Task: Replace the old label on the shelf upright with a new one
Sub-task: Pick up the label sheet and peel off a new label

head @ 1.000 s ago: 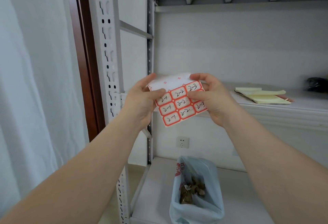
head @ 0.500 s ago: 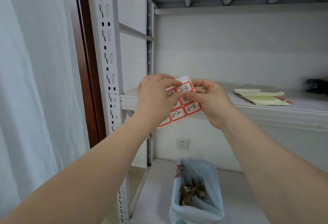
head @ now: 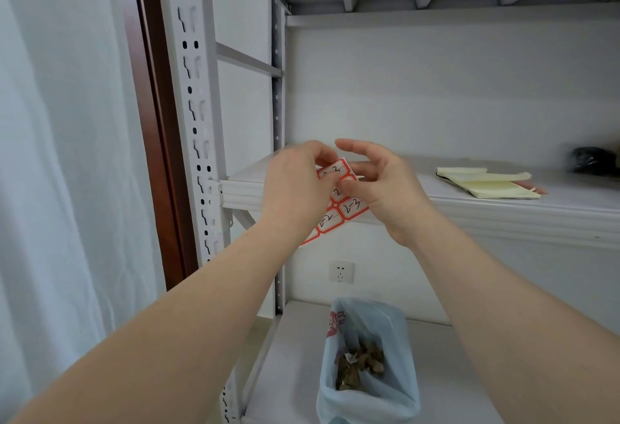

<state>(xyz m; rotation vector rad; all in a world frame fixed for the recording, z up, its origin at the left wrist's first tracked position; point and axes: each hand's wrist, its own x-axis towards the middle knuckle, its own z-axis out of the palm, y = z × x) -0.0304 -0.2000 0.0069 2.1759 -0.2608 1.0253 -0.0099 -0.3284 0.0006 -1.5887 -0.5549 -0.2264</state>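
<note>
Your left hand (head: 295, 188) grips the sheet of red-bordered, hand-numbered paper labels (head: 350, 208), fingers curled over its upper edge. Your right hand (head: 382, 192) pinches the same sheet between the thumb and a finger behind it, forefinger lifted free. The sheet hangs tilted between both hands. The grey perforated steel upright (head: 193, 104) stands well to the left of your left hand, and I can see no old label on the face that shows.

You look set to peel one label, and that is where it can go wrong. Pull too sharply and the thin paper may tear, or curl and stick to itself or your fingertip. A neighbouring label could lift with it. The numbers are close in form, so check which one you take. On the upright, a label laid across the slots would likely bridge them and wrinkle.

The white metal shelf board (head: 503, 212) runs behind your hands and meets the upright just left of them; that corner is what your wrist could knock. Right of your right hand lies a pale yellow notepad (head: 486, 183), and beyond it a black object (head: 592, 161) too blurred to name. Below your hands stands a pale blue plastic bag of brown scraps (head: 369, 373).
</note>
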